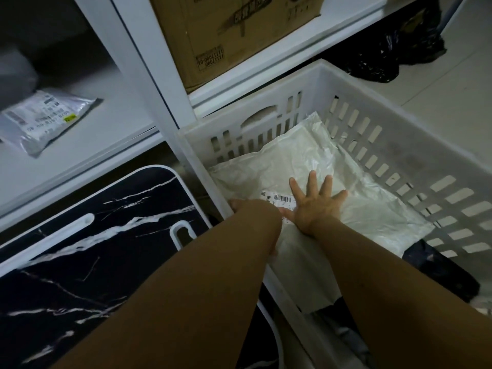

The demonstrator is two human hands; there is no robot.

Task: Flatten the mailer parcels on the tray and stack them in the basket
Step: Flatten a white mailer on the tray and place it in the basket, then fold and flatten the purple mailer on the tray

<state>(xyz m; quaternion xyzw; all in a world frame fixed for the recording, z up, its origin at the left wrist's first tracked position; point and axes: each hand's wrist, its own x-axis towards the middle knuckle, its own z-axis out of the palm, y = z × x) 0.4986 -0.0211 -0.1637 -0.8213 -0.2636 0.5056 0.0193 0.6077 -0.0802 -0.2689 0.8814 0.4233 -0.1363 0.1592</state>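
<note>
Inside basket [399, 145] | right hand [316, 206] splayed flat on white mailer [306, 158], grasping nothing | left hand [239, 205] hidden, grip undeterminable | press outward, expelling air.

White shelving [149, 75] fills the upper left and centre of the frame, a cardboard box [234, 35] on one shelf. Pale tiled floor [458, 83] shows upper right. Light is dim.

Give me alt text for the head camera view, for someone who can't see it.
A person's right hand, fingers spread, presses flat on a white mailer parcel lying in a white slotted basket; the left hand is at the basket's near-left rim, mostly hidden. A black marble-patterned tray lies to the left, below white shelves.
</note>
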